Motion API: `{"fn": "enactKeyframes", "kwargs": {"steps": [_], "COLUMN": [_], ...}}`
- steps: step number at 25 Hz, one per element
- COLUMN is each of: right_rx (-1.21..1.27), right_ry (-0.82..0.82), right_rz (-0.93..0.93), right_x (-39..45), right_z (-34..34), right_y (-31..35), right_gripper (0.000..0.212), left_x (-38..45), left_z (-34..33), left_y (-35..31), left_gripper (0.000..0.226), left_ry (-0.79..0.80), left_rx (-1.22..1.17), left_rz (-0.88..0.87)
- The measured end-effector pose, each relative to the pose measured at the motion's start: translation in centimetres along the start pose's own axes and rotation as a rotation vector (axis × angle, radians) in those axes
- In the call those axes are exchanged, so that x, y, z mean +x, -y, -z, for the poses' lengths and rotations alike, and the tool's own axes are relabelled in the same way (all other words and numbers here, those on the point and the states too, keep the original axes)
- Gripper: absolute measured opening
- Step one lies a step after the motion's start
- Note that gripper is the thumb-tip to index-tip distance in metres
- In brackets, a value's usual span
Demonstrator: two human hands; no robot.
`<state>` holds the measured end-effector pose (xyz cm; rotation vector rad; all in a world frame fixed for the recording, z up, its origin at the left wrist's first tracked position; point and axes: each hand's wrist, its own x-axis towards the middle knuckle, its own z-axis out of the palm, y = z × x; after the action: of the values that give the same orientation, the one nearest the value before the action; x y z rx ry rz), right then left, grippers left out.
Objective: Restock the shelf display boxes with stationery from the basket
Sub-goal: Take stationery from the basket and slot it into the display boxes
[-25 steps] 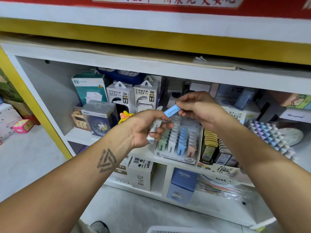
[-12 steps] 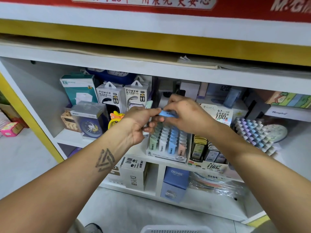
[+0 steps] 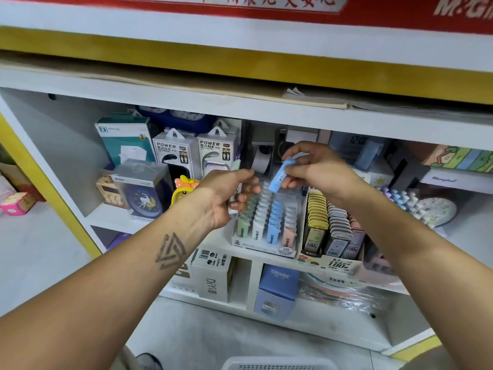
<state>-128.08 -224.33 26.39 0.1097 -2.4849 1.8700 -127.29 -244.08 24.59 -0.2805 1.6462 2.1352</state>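
Since half a second ago my two hands have drawn apart: the blue lead case (image 3: 280, 175), then pinched between both, is now in my right hand (image 3: 317, 170) alone, tilted with its lower end pointing down toward the display box (image 3: 266, 222). My right grip is narrow, thumb and fingertips pinching the case near its upper half. It hangs just above the back rows of the box, not touching them.

My left hand (image 3: 226, 194) is curled round a small bundle of white and pale cases (image 3: 236, 197), held upright just left of the box's back corner.

Rows of green, white, blue and pink cases fill the display box, which sits at the front edge of the middle shelf (image 3: 128, 217). Touching its right side stands a second display box (image 3: 332, 236) of yellow, grey and pink lead packs.

Farther left on the shelf are two power bank boxes (image 3: 196, 153), a boxed blue clock (image 3: 141, 190) and a yellow toy (image 3: 182, 190). On the shelf below stand a white DIY box (image 3: 213, 279) and a blue CRUHRE box (image 3: 277, 289). At the bottom edge of the view the white basket (image 3: 277, 364) rim shows.
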Motion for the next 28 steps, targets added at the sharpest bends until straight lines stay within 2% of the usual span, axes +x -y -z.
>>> {"fn": "enactKeyframes", "kwargs": {"steps": [2, 5, 6, 9, 12, 17, 22, 28], "right_rx": [-0.189, -0.869, -1.015, -1.212, -1.241, -1.215, -1.238, -1.153], "right_ry": [-0.025, 0.0, 0.036, 0.098, 0.111, 0.186, 0.132, 0.174], "right_rz": [0.005, 0.13, 0.176, 0.265, 0.25, 0.142, 0.208, 0.196], "right_x": [0.5, 0.9, 0.8, 0.4, 0.5, 0.3, -0.3, -0.2], "right_z": [0.2, 0.4, 0.2, -0.7, -1.5, -2.5, -2.7, -2.4], "right_y": [-0.1, -0.3, -0.4, -0.7, -0.9, -1.3, -1.8, -1.6], "right_gripper": [0.004, 0.016, 0.018, 0.023, 0.032, 0.033, 0.038, 0.02], "left_x": [0.0, 0.0, 0.0, -0.1, -0.1, -0.2, -0.7, -0.9], "left_z": [0.0, -0.1, -0.2, -0.2, 0.0, 0.2, 0.2, 0.2], "left_y": [0.1, 0.4, 0.5, 0.7, 0.4, -0.1, -0.2, 0.0], "left_gripper": [0.015, 0.012, 0.01, 0.012, 0.019, 0.025, 0.017, 0.019], "left_ry": [0.0, 0.001, -0.002, 0.001, 0.04, 0.095, 0.113, 0.095], "left_rx": [0.025, 0.08, 0.104, 0.161, 0.198, 0.116, 0.03, 0.078], "left_rz": [0.012, 0.006, -0.005, -0.02, 0.029, 0.097, 0.097, 0.092]}}
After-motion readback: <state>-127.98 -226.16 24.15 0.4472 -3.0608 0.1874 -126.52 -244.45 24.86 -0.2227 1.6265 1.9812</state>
